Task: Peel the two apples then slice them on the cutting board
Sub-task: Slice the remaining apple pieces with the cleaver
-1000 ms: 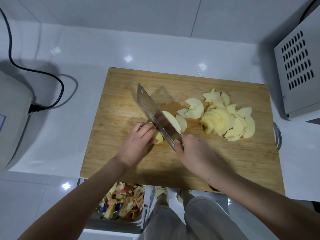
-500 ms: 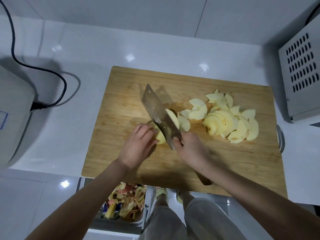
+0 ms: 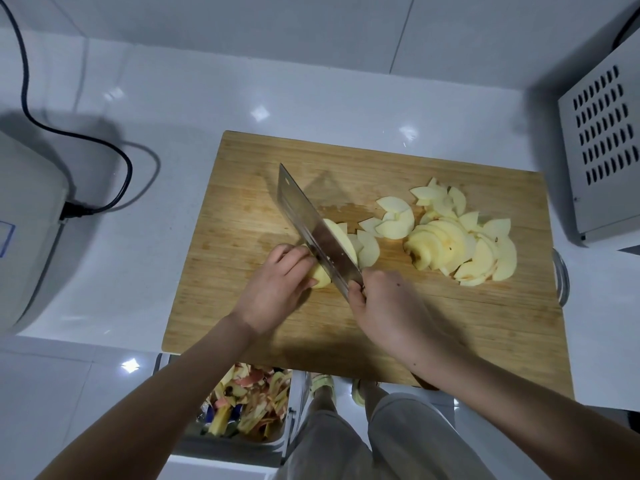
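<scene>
Apple piece point(image 3: 320, 279) sits pinned under curled left grip point(image 3: 277, 292) for stability; I clamp right grip point(image 3: 384, 306) round cleaver point(image 3: 308, 221), slicing.

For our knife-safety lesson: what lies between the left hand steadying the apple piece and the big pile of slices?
In the head view, the cleaver, cutting the apple piece, then a few fresh slices and bare cutting board.

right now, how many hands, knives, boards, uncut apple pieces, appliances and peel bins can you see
hands: 2 (left hand, right hand)
cleaver: 1
cutting board: 1
apple piece: 1
appliances: 2 (white appliance, grey vented box)
peel bin: 1
total: 8
</scene>
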Available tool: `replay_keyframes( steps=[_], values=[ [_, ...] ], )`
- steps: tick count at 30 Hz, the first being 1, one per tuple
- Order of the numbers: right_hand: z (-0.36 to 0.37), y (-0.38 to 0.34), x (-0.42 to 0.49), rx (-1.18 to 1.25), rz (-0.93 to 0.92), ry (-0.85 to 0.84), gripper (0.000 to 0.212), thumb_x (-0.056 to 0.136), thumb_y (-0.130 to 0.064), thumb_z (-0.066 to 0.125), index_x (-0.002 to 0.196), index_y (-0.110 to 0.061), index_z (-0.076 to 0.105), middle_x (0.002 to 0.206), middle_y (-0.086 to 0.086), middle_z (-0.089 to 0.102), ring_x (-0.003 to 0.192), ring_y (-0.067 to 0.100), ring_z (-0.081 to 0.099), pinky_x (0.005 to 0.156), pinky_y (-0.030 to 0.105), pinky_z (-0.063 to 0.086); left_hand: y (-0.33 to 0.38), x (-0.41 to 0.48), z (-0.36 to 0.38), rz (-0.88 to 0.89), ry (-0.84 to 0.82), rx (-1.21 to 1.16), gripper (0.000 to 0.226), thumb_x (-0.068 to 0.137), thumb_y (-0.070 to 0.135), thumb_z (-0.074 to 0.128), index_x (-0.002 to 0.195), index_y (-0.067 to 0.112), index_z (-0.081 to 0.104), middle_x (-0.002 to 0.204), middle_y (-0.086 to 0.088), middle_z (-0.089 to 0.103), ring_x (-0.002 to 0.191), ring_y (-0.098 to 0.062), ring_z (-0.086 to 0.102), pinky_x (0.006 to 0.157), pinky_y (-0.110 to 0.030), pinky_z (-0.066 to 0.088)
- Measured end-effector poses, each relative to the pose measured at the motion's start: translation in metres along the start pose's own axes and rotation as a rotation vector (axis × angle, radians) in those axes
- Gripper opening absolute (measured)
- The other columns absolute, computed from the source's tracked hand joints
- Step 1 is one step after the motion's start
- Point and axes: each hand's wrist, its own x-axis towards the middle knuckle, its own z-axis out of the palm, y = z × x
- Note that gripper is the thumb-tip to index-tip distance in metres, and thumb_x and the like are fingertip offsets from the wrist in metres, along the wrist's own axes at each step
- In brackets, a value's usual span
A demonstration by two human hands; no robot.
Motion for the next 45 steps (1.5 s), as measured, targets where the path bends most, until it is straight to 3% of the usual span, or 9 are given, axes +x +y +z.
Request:
replay_keyframes(
  steps=[4,8,14,17,24,33,42,45],
  values=[
    [0.012,0.001,0.01,0.015,-0.006,-0.004,0.022,0.099,-0.023,0.039,0.081,-0.019,0.051,0.063,-0.01,0.044,0.057,0.005,0.047,0.049,0.016,0.031,0.001,-0.001,-0.001,0.007,0.01,-0.014,0.031,0.086,0.023,0.055,0.115,0.011,0.052,0.114,-0.01,0.061,0.102,-0.024,0.048,0.087,-0.033,0.043],
    [0.031,-0.002,0.022,0.014,0.017,-0.021,0.022,0.098,-0.024,0.041,0.08,-0.018,0.051,0.062,-0.01,0.041,0.064,0.013,0.052,0.065,0.029,0.047,0.0,-0.003,-0.001,-0.015,0.001,-0.025,0.033,0.089,0.026,0.053,0.112,0.004,0.062,0.114,-0.011,0.062,0.104,-0.026,0.05,0.088,-0.033,0.044],
    [0.03,0.007,0.026,0.142,0.054,-0.06,0.024,0.098,-0.023,0.042,0.078,-0.015,0.051,0.059,-0.007,0.044,0.049,0.003,0.042,0.045,0.015,0.028,0.0,-0.003,-0.004,-0.065,-0.011,-0.087,0.033,0.087,0.024,0.056,0.11,0.002,0.064,0.112,-0.011,0.064,0.106,-0.023,0.051,0.09,-0.029,0.042],
    [0.017,0.01,0.02,0.235,0.093,-0.041,0.026,0.098,-0.022,0.042,0.074,-0.017,0.05,0.058,-0.006,0.045,0.047,0.003,0.041,0.039,0.013,0.027,0.001,-0.002,-0.005,-0.086,-0.007,-0.078,0.032,0.086,0.026,0.054,0.105,0.003,0.065,0.109,-0.01,0.064,0.104,-0.021,0.049,0.088,-0.027,0.041],
    [-0.002,-0.002,0.002,0.089,0.036,-0.015,0.037,0.098,-0.024,0.04,0.063,-0.028,0.033,0.058,-0.01,0.043,0.046,0.002,0.042,0.037,0.014,0.027,0.002,-0.004,-0.004,-0.119,-0.012,-0.045,0.034,0.087,0.029,0.051,0.106,0.004,0.064,0.109,-0.01,0.064,0.104,-0.021,0.048,0.087,-0.029,0.041],
    [0.003,-0.011,0.0,0.001,0.016,0.008,0.022,0.099,-0.024,0.037,0.078,-0.021,0.043,0.061,-0.011,0.038,0.049,0.001,0.037,0.042,0.014,0.021,0.0,-0.005,0.0,-0.094,0.027,-0.051,0.034,0.084,0.027,0.054,0.105,0.002,0.064,0.107,-0.011,0.064,0.1,-0.023,0.049,0.084,-0.032,0.044],
    [0.0,-0.008,0.001,-0.012,0.034,-0.017,0.021,0.099,-0.024,0.038,0.078,-0.021,0.042,0.062,-0.013,0.04,0.05,-0.001,0.038,0.04,0.014,0.023,-0.001,-0.004,-0.001,-0.06,0.051,-0.063,0.033,0.086,0.026,0.053,0.103,0.0,0.065,0.104,-0.013,0.065,0.098,-0.022,0.047,0.084,-0.029,0.04],
    [-0.004,-0.008,0.004,-0.012,0.032,-0.036,0.03,0.099,-0.024,0.038,0.069,-0.021,0.038,0.061,-0.011,0.041,0.05,0.0,0.039,0.038,0.014,0.023,-0.002,-0.004,-0.001,-0.057,0.049,-0.059,0.034,0.086,0.027,0.053,0.102,0.0,0.065,0.105,-0.014,0.065,0.098,-0.022,0.046,0.084,-0.028,0.039]
  ],
)
